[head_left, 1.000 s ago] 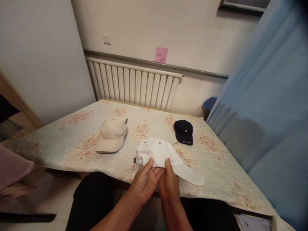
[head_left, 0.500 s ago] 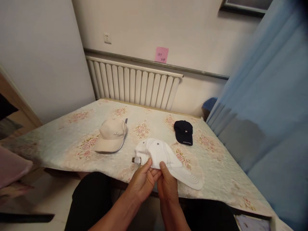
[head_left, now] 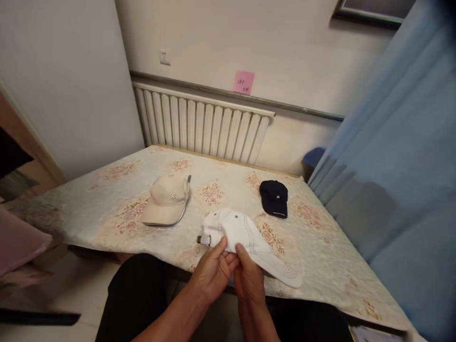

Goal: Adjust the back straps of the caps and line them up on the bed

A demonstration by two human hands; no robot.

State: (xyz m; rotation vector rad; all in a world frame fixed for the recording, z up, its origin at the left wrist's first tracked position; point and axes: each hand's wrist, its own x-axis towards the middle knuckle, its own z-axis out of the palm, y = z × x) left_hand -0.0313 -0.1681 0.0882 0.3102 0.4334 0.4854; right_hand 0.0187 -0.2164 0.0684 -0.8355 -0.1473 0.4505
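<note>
A white baseball cap (head_left: pixel 238 232) is held between both hands above the front edge of the table, its brim pointing right and its strap buckle at the left. My left hand (head_left: pixel 215 268) pinches the lower edge with the thumb on top. Close beside it, my right hand (head_left: pixel 249 278) grips the same edge nearer the brim, thumb on the fabric. The fingers under the cap are partly hidden. To the left lies a beige cap (head_left: pixel 167 197) with a small striped logo. Farther back on the right sits a black cap (head_left: pixel 273 197), brim toward me.
A floral cloth (head_left: pixel 213 171) covers the table. Behind it stand a white radiator (head_left: pixel 203 121) and a wall with a pink note (head_left: pixel 244 82). A blue curtain (head_left: pixel 388 180) hangs along the right side. Pink fabric (head_left: pixel 21 242) shows at the far left.
The view has shifted slightly, so the scene sits a little farther right. Both hands keep the same hold on the white cap, and the other caps lie where they were.
</note>
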